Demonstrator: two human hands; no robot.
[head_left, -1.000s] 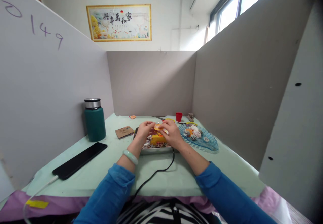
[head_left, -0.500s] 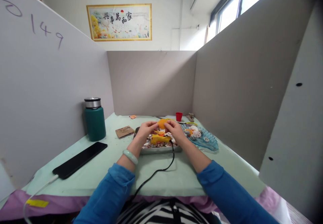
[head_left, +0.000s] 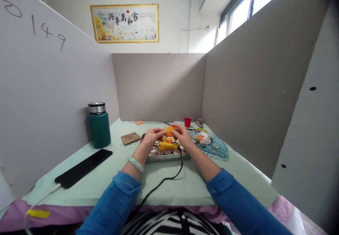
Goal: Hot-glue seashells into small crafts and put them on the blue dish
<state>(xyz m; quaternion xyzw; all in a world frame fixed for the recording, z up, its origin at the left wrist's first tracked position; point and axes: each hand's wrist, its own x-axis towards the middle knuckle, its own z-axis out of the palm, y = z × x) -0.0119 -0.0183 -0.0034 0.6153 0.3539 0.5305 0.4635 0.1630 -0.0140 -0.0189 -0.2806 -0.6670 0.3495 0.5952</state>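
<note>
Cloth [head_left: 190,185] (smooth, green) underlies hands [head_left: 182,136] pinching orange disc [head_left: 170,131].

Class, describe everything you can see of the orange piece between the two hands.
The orange piece is small, rounded and plain; its material is unclear. It is held up, broad face toward the camera, apparently over the metal tray. The left hand pinches its left edge, the right hand its right; both hide parts of its rim.

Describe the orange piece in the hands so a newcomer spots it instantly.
On the pale green table, find the metal tray. Just above it, the left hand and right hand hold a rounded orange piece. Unlike the yellow tool below, it shows no cord.
</note>
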